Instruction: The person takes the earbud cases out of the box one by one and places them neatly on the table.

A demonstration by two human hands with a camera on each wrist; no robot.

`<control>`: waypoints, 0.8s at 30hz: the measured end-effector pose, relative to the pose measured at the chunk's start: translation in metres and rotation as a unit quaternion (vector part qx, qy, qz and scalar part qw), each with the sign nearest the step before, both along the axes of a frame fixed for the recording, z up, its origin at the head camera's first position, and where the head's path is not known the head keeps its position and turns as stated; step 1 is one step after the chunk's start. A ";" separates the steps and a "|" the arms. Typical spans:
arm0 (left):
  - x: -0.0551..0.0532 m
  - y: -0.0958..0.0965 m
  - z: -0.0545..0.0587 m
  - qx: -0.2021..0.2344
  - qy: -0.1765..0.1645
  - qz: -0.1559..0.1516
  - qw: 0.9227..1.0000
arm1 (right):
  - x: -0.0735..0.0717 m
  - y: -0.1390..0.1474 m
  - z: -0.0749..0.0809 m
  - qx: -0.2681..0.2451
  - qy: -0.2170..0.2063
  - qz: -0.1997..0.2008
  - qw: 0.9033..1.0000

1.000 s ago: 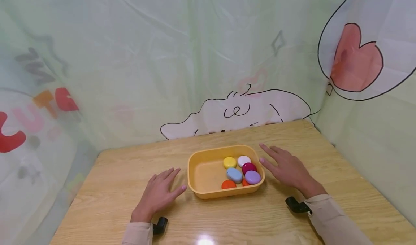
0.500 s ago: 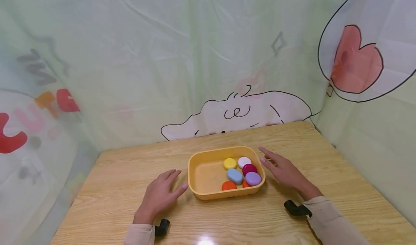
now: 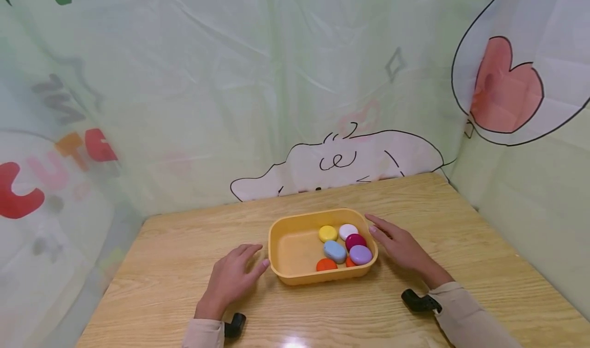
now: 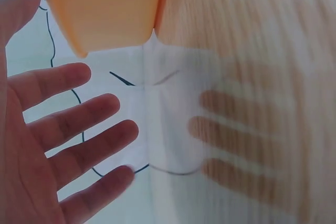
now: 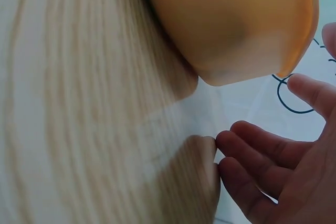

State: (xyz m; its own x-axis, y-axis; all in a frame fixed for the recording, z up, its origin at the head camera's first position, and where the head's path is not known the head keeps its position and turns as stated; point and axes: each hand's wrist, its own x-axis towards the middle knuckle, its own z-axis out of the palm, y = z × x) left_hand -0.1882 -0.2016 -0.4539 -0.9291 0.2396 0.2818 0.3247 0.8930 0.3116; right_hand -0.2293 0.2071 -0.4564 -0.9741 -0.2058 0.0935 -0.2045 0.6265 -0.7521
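Observation:
A yellow-orange plastic tray with rounded corners sits on the wooden table, its long side across. Inside, mostly toward its right end, lie smooth rounded pebble-like pieces: yellow, white, magenta, light blue, lilac and orange-red. My left hand is at the tray's left end, thumb tip close to the rim; its fingers show spread and holding nothing in the left wrist view. My right hand is at the right end, fingers extended, fingertips right by the rim.
The pale wooden tabletop extends around the tray and under both arms. A printed fabric sheet with cartoon drawings hangs along the back and sides. Each wrist carries a black camera mount.
Both hands have moved slightly inward, closer to the two ends of the tray. Tray and pebble-like pieces keep their places on the table; the head view has shifted a little.

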 end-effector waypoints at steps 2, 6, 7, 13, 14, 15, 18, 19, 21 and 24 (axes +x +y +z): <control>-0.001 0.001 -0.001 0.001 0.007 -0.007 1.000 | 0.001 0.000 -0.001 -0.005 0.000 -0.001 1.000; -0.001 0.002 -0.002 -0.001 0.020 -0.013 1.000 | 0.003 0.000 -0.002 -0.013 -0.001 0.000 1.000; -0.002 0.002 -0.002 0.000 0.021 -0.012 1.000 | 0.004 0.000 -0.003 -0.015 -0.001 0.000 1.000; -0.004 0.004 -0.001 0.010 0.057 0.008 0.998 | 0.006 -0.002 -0.007 -0.033 -0.003 0.005 0.999; -0.004 0.004 -0.001 0.014 0.070 0.010 0.997 | 0.006 -0.003 -0.009 -0.034 -0.004 0.008 0.999; -0.005 0.005 -0.001 0.016 0.082 0.011 0.996 | 0.006 -0.003 -0.010 -0.034 -0.006 0.012 0.999; -0.005 0.008 -0.003 0.023 0.120 0.008 0.992 | 0.006 -0.005 -0.015 -0.032 -0.009 0.022 0.999; -0.005 0.009 -0.004 0.028 0.133 0.006 0.991 | 0.006 -0.005 -0.016 -0.033 -0.010 0.026 0.999; -0.004 0.012 -0.005 0.035 0.161 0.004 0.986 | 0.005 -0.006 -0.016 -0.036 -0.013 0.031 0.999; -0.005 0.017 -0.002 0.049 0.200 0.001 0.979 | 0.004 -0.007 -0.013 -0.039 -0.013 0.030 0.999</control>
State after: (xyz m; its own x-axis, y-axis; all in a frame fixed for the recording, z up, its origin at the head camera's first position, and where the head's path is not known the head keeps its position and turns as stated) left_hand -0.1930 -0.1850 -0.4556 -0.7407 0.1924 0.6437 0.4366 0.8661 0.2436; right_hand -0.2254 0.1998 -0.4695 -0.9624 -0.2575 0.0864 -0.2202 0.5532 -0.8035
